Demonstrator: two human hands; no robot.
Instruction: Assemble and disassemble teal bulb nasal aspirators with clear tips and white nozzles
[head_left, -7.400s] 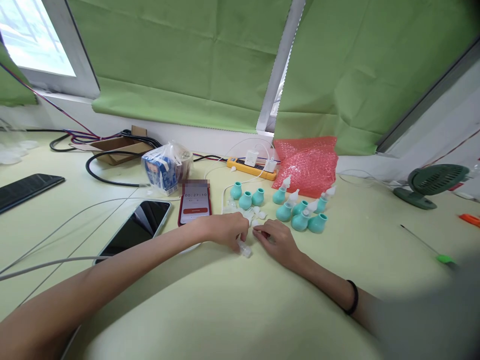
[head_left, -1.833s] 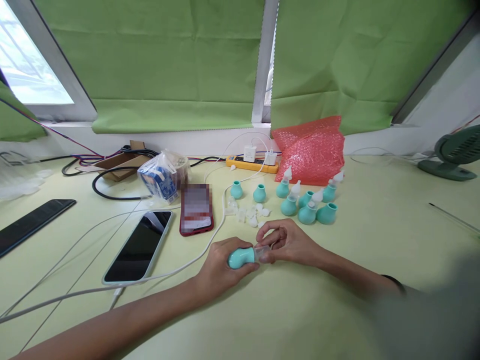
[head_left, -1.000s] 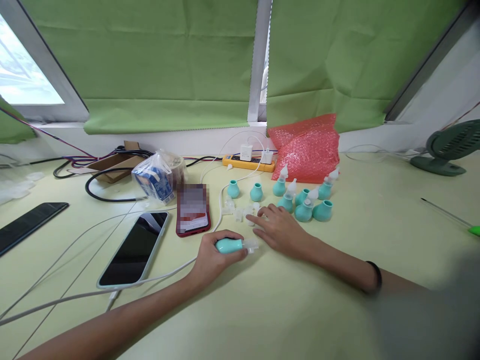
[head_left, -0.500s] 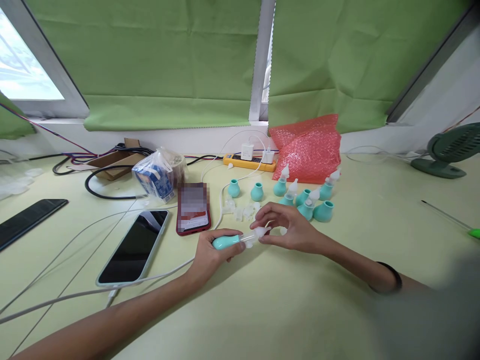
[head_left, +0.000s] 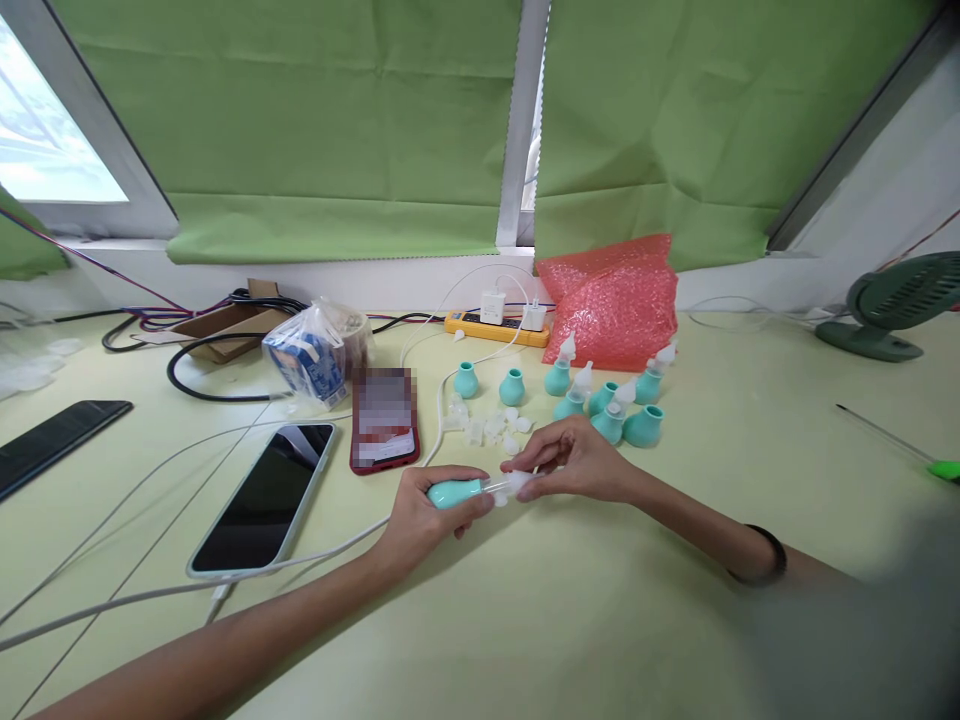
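Low over the table, my left hand (head_left: 424,515) is wrapped round a turquoise bulb nasal aspirator (head_left: 454,493), held on its side with its clear tube toward the right. At the tube's end sits a whitish soft nozzle tip (head_left: 519,483), which the fingers of my right hand (head_left: 574,462) pinch. Just beyond the hands lie several loose clear and white small parts (head_left: 474,432). Behind my right hand stand several turquoise bulbs, some with a tube and tip fitted (head_left: 571,400), others bare with open necks (head_left: 643,427). Two more bare bulbs (head_left: 511,386) stand left of them.
Left of my hands lie a red-cased phone (head_left: 385,420), a larger phone (head_left: 262,500) and a white cable (head_left: 322,553). Toward the window are a yellow power strip (head_left: 496,328), red bubble wrap (head_left: 611,305) and a bagged blue box (head_left: 311,360). A green-handled screwdriver (head_left: 889,433) and fan (head_left: 892,300) are at right.
My right fingers have closed further over the nozzle tip, covering its thin end. The aspirator has shifted slightly right and down with my left hand still round it.
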